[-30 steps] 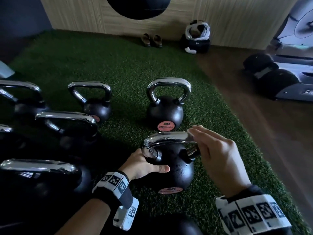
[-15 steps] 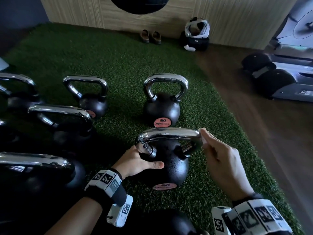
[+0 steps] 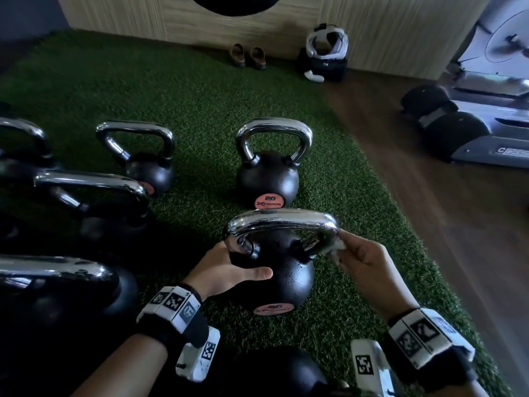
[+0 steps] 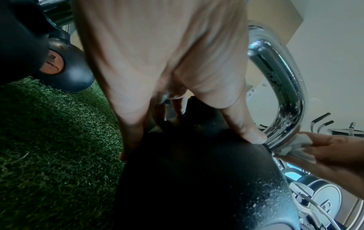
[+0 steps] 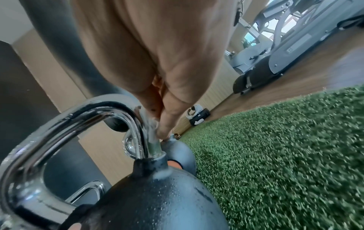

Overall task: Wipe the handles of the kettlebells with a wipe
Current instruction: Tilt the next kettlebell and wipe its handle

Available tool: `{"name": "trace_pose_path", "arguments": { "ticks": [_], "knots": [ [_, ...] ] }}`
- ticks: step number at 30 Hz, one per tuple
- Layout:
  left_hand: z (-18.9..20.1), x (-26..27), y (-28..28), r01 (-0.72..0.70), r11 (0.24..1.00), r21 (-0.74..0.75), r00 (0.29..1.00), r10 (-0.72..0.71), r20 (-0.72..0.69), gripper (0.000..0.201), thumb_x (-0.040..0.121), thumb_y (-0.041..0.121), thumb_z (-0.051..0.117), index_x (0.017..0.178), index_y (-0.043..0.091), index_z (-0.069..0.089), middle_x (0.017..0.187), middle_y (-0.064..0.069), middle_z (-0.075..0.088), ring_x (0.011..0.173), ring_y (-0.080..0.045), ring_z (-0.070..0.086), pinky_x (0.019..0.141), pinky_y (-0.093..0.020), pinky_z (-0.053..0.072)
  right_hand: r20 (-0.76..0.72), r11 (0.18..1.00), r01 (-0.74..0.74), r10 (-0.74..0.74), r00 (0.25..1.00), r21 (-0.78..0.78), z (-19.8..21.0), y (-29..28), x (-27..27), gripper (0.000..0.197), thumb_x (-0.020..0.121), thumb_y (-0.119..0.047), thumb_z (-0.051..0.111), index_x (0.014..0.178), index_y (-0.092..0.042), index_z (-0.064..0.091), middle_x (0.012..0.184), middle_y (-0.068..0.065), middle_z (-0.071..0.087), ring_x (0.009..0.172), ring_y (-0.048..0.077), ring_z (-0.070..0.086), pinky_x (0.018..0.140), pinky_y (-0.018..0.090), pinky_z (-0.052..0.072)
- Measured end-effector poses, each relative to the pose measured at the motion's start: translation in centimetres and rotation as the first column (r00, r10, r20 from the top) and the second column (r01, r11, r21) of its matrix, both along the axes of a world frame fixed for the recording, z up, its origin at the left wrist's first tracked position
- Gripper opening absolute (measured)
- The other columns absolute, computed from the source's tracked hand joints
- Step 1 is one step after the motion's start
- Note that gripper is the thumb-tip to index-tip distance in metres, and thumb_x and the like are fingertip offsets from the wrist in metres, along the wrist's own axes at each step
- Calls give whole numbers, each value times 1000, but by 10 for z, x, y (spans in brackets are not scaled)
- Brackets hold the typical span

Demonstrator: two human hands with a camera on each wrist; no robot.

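Observation:
The nearest black kettlebell (image 3: pixel 289 282) stands on the green turf with a chrome handle (image 3: pixel 280 220). My left hand (image 3: pixel 243 265) grips the ball's left shoulder, thumb laid across the front, fingers behind the handle's left leg. My right hand (image 3: pixel 342 250) pinches a white wipe (image 3: pixel 333 252) against the handle's right leg, just under the bend. The left wrist view shows the wipe (image 4: pixel 293 146) folded round the chrome handle (image 4: pixel 283 87) near its base. In the right wrist view my fingers (image 5: pixel 165 124) press on that same handle (image 5: pixel 78 118).
A second kettlebell marked 20 (image 3: pixel 269 181) stands right behind, and several more (image 3: pixel 148 170) crowd the left side. Shoes (image 3: pixel 247 57) and a white headset on a black bag (image 3: pixel 326 53) sit by the far wall. A grey exercise machine (image 3: pixel 486 133) stands on the wooden floor (image 3: pixel 429 224) at right.
My right hand has slid with the wipe from the top right of the handle, round the bend and down onto its right leg. My left hand keeps its hold on the ball.

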State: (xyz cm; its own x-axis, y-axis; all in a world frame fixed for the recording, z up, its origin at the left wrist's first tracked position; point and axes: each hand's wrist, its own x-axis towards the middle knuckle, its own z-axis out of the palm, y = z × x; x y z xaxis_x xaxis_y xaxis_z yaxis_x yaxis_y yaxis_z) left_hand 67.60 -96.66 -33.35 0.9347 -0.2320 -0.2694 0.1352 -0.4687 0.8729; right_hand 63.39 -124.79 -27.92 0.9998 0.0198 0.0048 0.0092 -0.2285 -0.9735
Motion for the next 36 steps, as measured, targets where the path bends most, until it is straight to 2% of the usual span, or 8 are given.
{"name": "trace_pose_path", "arguments": {
  "ticks": [4, 8, 14, 18, 22, 27, 32, 36],
  "knots": [
    [7, -3, -1, -5, 1000, 19, 1000, 5, 11, 60, 47, 65, 95, 95, 73, 61, 109, 29, 73, 109, 9, 62, 97, -20, 48, -114, 997, -41, 33, 993, -69, -15, 3, 9, 22, 98, 1, 60, 94, -15, 76, 78, 13, 66, 75, 19, 49, 74, 39, 39],
    [14, -9, -3, -12, 998, 66, 1000, 11, 15, 64, 57, 61, 94, 112, 48, 63, 113, 27, 69, 109, 4, 61, 93, -18, 46, -105, 992, -33, 21, 994, -119, -12, 2, 5, 20, 95, 5, 62, 94, -9, 76, 89, 26, 70, 77, 20, 54, 74, 39, 43],
    [43, -14, 31, -78, 981, 177, 995, 65, 77, 38, 77, 23, 90, 95, 49, 69, 102, 20, 76, 102, -3, 72, 100, -28, 54, -203, 1000, 16, -21, 979, -27, 16, -10, -21, 39, 89, 10, 65, 104, -23, 78, 99, 4, 81, 98, 25, 76, 86, 33, 62],
    [92, -26, 46, -334, 938, 98, 865, 263, 426, 33, 88, 8, 77, 108, 33, 73, 103, 10, 77, 91, -1, 74, 83, -5, 52, -118, 999, -13, 8, 993, -45, 51, -14, -33, 46, 86, 16, 66, 101, -24, 80, 97, 4, 81, 92, 28, 77, 87, 33, 62],
    [164, -52, 13, -159, 986, 54, 741, 83, 667, 21, 96, 22, 71, 116, 26, 77, 85, 29, 73, 79, 18, 67, 70, 0, 50, 131, 982, -125, 144, 981, -145, 87, 6, -34, 41, 85, 3, 73, 105, -31, 81, 104, 0, 78, 91, 23, 76, 83, 35, 63],
    [170, -58, -23, 191, 971, -141, 934, -136, 329, 44, 97, 61, 54, 127, 34, 72, 123, 5, 75, 114, -18, 72, 97, -54, 58, 318, 928, -95, 218, 923, -360, 116, 28, -30, 35, 87, -6, 77, 107, -33, 80, 103, -15, 76, 85, 12, 75, 72, 29, 60],
    [161, -55, -33, 130, 887, -443, 988, -79, 133, 33, 88, 39, 60, 113, 25, 76, 116, 13, 77, 109, -3, 72, 86, -18, 58, 323, 982, -32, 92, 942, -187, 113, 45, -19, 21, 79, -7, 85, 91, -24, 81, 82, -4, 79, 73, 15, 77, 71, 45, 65],
    [162, -50, -32, 39, 815, -578, 999, -26, 32, 29, 97, 14, 60, 120, 7, 74, 114, -2, 79, 104, -8, 74, 80, -14, 58, 376, 990, 37, 17, 926, -137, 111, 50, -8, 20, 74, -14, 90, 82, -21, 74, 76, -1, 75, 69, 16, 73, 67, 47, 63]
  ]
}}
